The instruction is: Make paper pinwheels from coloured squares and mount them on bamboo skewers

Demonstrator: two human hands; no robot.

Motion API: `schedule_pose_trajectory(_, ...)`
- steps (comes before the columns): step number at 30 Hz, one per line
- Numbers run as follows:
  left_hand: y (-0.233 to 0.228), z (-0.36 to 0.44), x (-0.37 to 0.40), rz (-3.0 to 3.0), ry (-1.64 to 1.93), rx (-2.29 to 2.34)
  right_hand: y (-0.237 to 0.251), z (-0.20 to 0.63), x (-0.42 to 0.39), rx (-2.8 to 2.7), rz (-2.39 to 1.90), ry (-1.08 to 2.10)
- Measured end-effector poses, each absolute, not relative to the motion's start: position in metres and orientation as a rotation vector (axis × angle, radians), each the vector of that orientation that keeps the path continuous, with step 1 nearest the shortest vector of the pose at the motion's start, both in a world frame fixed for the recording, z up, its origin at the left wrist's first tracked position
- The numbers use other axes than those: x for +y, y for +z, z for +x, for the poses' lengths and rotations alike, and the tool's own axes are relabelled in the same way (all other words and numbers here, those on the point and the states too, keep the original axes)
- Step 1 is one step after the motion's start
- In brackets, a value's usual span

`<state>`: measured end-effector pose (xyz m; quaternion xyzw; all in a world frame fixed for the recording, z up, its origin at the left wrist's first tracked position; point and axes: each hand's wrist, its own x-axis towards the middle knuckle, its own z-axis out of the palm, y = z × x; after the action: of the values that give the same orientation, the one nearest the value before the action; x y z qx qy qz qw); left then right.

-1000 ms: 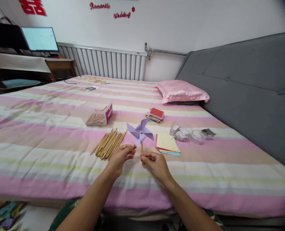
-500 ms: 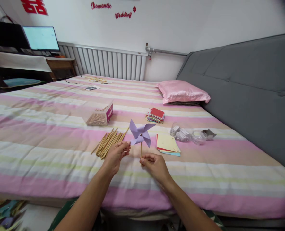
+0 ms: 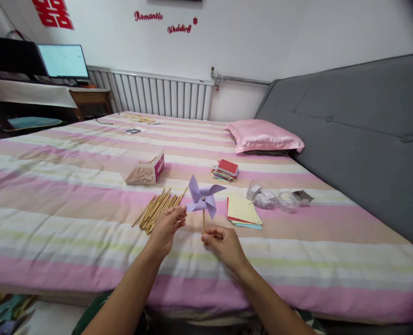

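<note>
My right hand [image 3: 223, 244]: fingers pinched narrow around the bottom of the stick [image 3: 203, 220], which stands close to upright, long axis running from the hand straight up.

Pinwheel [image 3: 204, 199]: purple paper, pinned at the stick's top, face turned toward me, one blade pointing up, one out to the right. It sits just above and between both hands, over the bed [image 3: 53, 218].

My left hand [image 3: 166, 228]: fingers drawn together at the pinwheel's lower left blade, tips touching its edge; I cannot tell whether they grip it.

Just left of that hand: a loose bundle of wooden sticks [image 3: 157, 209], lying slantwise on the bed. Beyond them, a clear box [image 3: 144, 171] with a pink end, holding thin sticks.

Right of the pinwheel: flat coloured paper sheets [image 3: 243, 211], yellow on top. Further right, small clear tubs [image 3: 276, 199]. Behind, a stack of coloured paper [image 3: 225, 170], red uppermost, and a pink pillow [image 3: 264, 136] against the grey headboard [image 3: 360, 135].

Nothing lies between the hands and the pinwheel.
</note>
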<state>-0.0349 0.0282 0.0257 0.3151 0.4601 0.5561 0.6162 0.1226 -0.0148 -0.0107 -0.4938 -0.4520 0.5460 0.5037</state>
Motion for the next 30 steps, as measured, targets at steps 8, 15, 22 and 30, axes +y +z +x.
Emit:
schedule_pose_trajectory(8, 0.026, -0.034, 0.028, 0.747, 1.288, 1.048, -0.015, 0.123, -0.012, -1.072, -1.201, 1.253)
schedule_pose_trajectory(15, 0.02, -0.031, 0.025, 0.857, 1.45, 1.222, -0.022, 0.133, -0.003, -1.005, -1.276, 1.043)
schedule_pose_trajectory(22, 0.016, -0.019, 0.011, 1.23, 1.325, 1.197, 0.022, 0.116, 0.049, -1.156, -1.266, 0.781)
schedule_pose_trajectory(30, 0.017, -0.042, 0.011, 1.525, 1.315, 1.313, 0.036, 0.065, 0.177, -1.2, -1.393, 0.804)
